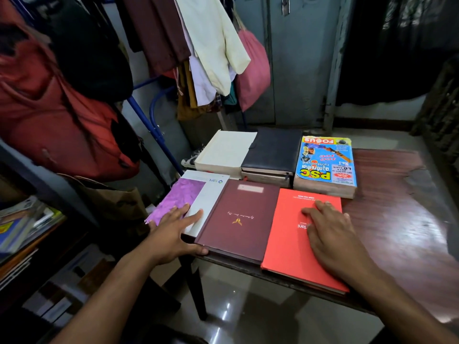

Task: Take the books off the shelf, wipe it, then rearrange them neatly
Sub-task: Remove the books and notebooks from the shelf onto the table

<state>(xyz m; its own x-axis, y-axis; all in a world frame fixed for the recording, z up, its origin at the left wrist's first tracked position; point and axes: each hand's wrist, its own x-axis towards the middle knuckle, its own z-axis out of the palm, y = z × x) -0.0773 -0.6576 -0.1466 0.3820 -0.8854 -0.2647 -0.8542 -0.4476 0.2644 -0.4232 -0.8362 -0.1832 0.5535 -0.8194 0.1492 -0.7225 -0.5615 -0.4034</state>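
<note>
Home bedroom: hanging clothes (198, 45), wardrobe (293, 58).

Dark wooden table (387, 209) bears 6 books (238, 219) in 2 rows

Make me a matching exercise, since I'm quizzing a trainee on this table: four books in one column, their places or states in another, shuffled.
Things:
1. red book
2. maroon book
3. PSC magazine
4. purple and white booklet

Places or states:
A. far row, rightmost
B. under the flat right hand
C. near row, middle, the left hand's thumb at its near edge
D. near row, leftmost, the left hand's fingers on it

Pairs: 1-B, 2-C, 3-A, 4-D
</note>
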